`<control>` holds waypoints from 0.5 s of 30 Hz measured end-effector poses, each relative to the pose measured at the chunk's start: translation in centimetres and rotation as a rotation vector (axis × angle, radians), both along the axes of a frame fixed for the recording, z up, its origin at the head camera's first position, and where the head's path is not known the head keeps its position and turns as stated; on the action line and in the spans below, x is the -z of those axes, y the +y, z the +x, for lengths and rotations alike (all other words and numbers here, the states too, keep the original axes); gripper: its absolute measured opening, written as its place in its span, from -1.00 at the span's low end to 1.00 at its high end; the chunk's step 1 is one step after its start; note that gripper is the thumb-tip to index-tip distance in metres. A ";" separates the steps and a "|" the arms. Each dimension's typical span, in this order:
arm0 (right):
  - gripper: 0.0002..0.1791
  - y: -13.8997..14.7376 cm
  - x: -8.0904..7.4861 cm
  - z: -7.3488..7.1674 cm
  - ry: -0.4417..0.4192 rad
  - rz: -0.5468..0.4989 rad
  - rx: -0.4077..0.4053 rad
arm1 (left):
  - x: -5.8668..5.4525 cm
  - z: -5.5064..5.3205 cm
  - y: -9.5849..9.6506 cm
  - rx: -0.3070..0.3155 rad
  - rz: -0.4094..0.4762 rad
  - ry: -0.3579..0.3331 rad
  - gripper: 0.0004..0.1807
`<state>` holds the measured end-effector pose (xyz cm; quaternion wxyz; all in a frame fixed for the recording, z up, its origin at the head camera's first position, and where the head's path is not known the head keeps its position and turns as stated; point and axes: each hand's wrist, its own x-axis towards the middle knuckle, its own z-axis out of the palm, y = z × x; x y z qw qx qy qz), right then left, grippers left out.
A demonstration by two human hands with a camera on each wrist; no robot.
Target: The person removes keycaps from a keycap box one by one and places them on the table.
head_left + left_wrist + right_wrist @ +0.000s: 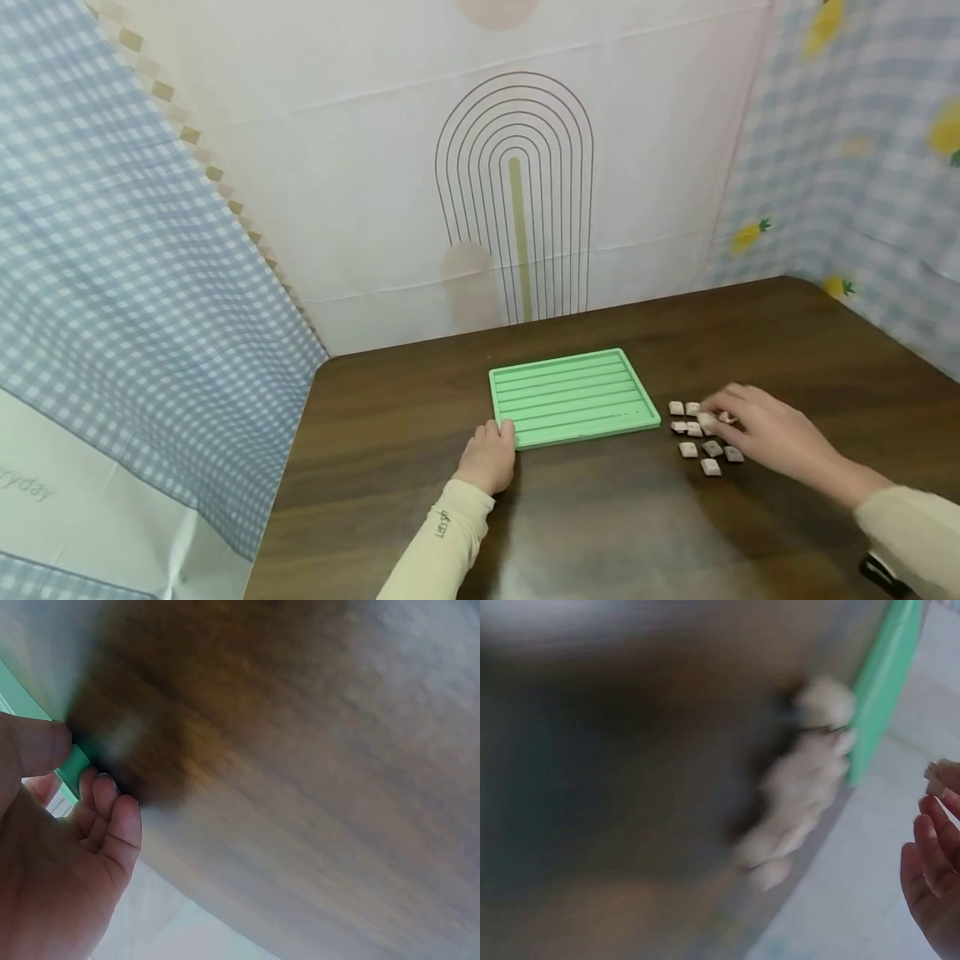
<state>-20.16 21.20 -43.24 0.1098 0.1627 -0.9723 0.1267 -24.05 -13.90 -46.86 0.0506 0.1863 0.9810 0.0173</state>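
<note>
A green tray (570, 398) with raised ridges across its floor lies on the brown table. My left hand (487, 457) grips its near left corner; in the left wrist view the thumb and curled fingers pinch the green rim (73, 769). To the right of the tray, my right hand (765, 429) is over a group of small keycaps (688, 450), whitish and grey. Between its thumb and fingertips it pinches one whitish keycap (934, 781), seen in the right wrist view. Part of the group is hidden behind that hand.
The dark wooden table (390, 467) reaches back to a pale printed curtain (360, 208). Checked cloth (150, 250) hangs at the left, with more at the right bearing yellow fruit prints. Several loose keycaps lie close to the tray's right edge.
</note>
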 end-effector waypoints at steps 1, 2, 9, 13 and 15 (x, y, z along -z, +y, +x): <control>-0.82 0.8 0.5 0.6 -0.020 0.010 0.015 | 0.0 0.0 -0.1 0.001 -0.004 0.003 -0.78; -0.81 1.6 1.0 1.1 -0.039 0.021 0.030 | -0.1 -0.1 -0.2 0.000 -0.006 0.003 -0.78; -0.82 4.2 3.9 2.7 -0.124 0.051 0.073 | -0.2 -0.1 -0.3 -0.015 0.015 0.001 -0.75; -0.82 4.4 4.5 3.1 -0.123 0.056 0.075 | 0.2 0.0 0.0 -0.021 0.024 0.012 -0.75; -0.81 4.3 4.7 3.2 -0.120 0.056 0.077 | 0.5 0.0 0.1 -0.024 0.027 0.025 -0.74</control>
